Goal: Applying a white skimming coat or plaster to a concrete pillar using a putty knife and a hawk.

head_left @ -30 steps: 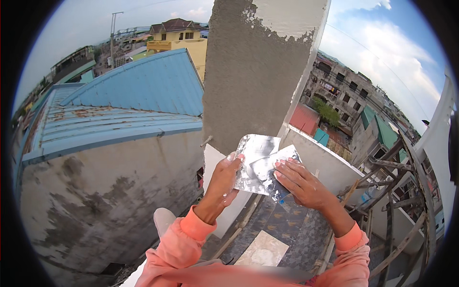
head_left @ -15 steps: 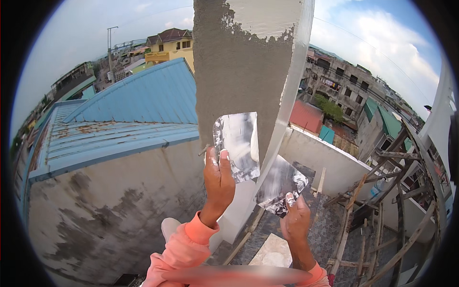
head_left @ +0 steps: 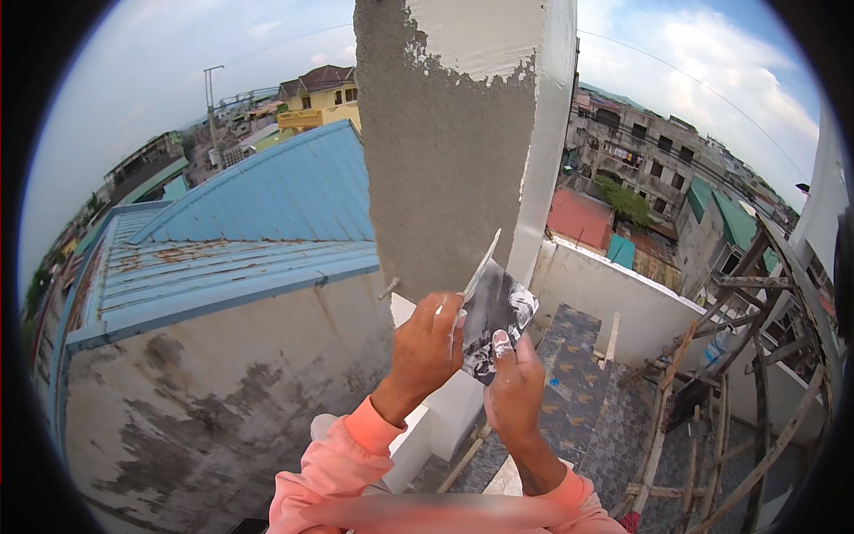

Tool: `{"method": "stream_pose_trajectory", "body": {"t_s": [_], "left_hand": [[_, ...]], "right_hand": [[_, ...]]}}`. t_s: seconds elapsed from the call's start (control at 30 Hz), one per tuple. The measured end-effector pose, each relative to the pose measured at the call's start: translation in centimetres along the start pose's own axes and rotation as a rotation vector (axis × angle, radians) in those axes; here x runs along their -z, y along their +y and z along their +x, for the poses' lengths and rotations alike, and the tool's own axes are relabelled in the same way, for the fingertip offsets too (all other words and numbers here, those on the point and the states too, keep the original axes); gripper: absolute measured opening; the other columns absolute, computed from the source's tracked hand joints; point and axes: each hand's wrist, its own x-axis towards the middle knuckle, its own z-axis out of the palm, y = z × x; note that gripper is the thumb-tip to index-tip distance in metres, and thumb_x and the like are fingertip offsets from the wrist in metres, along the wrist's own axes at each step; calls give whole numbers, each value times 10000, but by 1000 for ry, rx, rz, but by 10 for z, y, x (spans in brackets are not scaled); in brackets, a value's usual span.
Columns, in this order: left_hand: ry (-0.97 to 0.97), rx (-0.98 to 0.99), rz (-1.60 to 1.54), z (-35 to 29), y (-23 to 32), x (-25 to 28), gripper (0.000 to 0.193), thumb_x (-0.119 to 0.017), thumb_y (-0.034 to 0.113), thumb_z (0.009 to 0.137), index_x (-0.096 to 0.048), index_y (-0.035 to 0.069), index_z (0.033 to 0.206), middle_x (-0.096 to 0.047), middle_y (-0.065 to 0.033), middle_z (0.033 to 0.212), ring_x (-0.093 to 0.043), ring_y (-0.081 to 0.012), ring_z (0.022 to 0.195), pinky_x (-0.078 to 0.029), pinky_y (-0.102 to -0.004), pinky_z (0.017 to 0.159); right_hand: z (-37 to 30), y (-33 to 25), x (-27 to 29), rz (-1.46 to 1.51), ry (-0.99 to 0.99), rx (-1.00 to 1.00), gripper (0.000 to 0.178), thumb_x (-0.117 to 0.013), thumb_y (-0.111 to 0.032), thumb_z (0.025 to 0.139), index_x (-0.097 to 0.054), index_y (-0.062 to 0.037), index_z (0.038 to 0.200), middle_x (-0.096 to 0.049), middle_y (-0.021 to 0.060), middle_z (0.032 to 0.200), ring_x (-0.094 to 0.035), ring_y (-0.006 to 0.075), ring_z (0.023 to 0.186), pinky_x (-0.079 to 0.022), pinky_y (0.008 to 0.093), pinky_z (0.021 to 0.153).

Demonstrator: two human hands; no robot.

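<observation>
My left hand [head_left: 416, 354] is closed on a thin metal putty scraper [head_left: 485, 265], now turned nearly edge-on, with white putty along its edge. My right hand [head_left: 516, 392] grips a second flat metal scraper [head_left: 503, 307], its thumb on the face, which is smeared with white putty. The two scrapers meet or overlap; exact contact is hard to tell. White putty stains several fingertips. Just beyond my hands stands a column [head_left: 454, 160], bare grey on most of its facing side, with a ragged-edged white coat [head_left: 476, 36] at the top.
A blue metal roof [head_left: 258, 191] and stained wall [head_left: 222, 392] lie to the left. On the right are wooden scaffolding [head_left: 663, 418] and a low white parapet [head_left: 614, 285]. Far below is a tiled floor [head_left: 569, 392] with a pale board [head_left: 505, 481].
My left scraper has swung from face-on against the column to edge-on at the right scraper. The right hand has moved slightly left and up. The view has shifted a little.
</observation>
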Motion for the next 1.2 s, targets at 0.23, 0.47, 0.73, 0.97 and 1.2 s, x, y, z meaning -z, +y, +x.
{"method": "stream_pose_trajectory", "body": {"t_s": [0.23,0.47,0.73,0.97,1.2], "left_hand": [[-102,-41,183,4,-12,24,426,-681,26,750,-527,52,1146,-584,-87,971,-593,-257,800,-494,-351,581],[-166,9,273,-5,-32,46,379,-666,69,789,-534,49,1144,-557,-81,920,-574,-247,785,-484,-358,573],[-91,398,136,-43,-46,62,162,-566,69,889,-538,30,1043,-550,-162,843,-573,-384,689,-458,-456,551],[2,604,-50,-71,-71,51,169,-453,133,971,-506,6,872,-522,-151,681,-524,-317,594,-389,-405,567],[-71,771,-274,-72,-99,60,325,-465,170,948,-578,-76,1128,-612,-326,939,-582,-495,839,-463,-518,724]], "right_hand": [[25,-13,-8,88,-87,-277,199,-486,-73,990,-577,13,1145,-601,15,956,-550,72,865,-453,243,781],[65,-14,-30,308,-185,-297,225,-487,-45,973,-546,30,1176,-601,61,1044,-589,140,941,-507,313,798],[133,-81,-92,185,-444,-90,381,-494,32,906,-470,59,1285,-589,133,1183,-600,223,1073,-500,395,944],[207,-235,-255,-1149,-352,1204,396,-451,30,896,-505,83,1285,-624,212,1107,-615,199,982,-480,291,888],[351,-322,-392,-1864,-146,1987,485,-414,171,818,-520,61,1278,-590,244,1217,-569,356,1157,-457,411,1034]]}}
